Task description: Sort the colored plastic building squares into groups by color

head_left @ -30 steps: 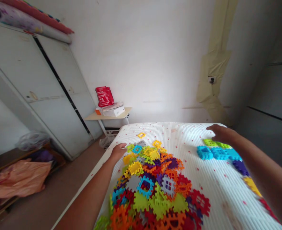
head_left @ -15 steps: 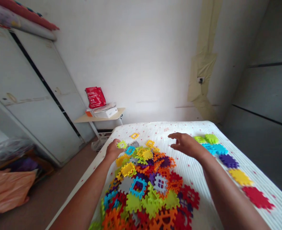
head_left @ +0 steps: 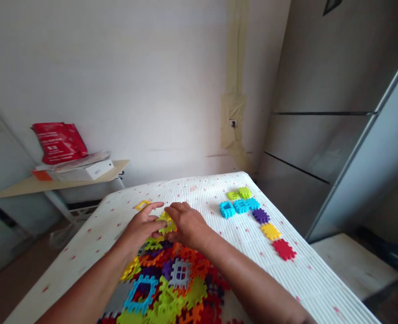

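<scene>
Both hands meet at the far end of the pile [head_left: 172,279] of toothed plastic tiles, over a yellow-green tile [head_left: 166,223] held just above the heap. The left hand [head_left: 141,227] pinches it, forefinger stretched across the top and thumb underneath. The right hand [head_left: 187,225] comes in from the other side with its fingers curled narrow against the tile's right edge. Its knuckles hide the grip, so whether it truly clasps the piece cannot be told.

The pile lies on the near left of the bed [head_left: 320,279]. Far to the right and well apart from it lies a row [head_left: 261,216] of tiles laid flat by colour, running green, blue, purple, yellow and red from far to near. One yellow frame [head_left: 141,205] lies alone just beyond the left hand.

The step looks like a handover or a check of one piece between the two hands. To do it well, the receiving fingers should probably close on flat faces, not on the teeth, before the other hand lets go. The tile should also be lifted clear, since its teeth could snag on the tangled pieces beneath and drag them along. A light grip likely suffices, as the tile seems thin and stiff.
</scene>
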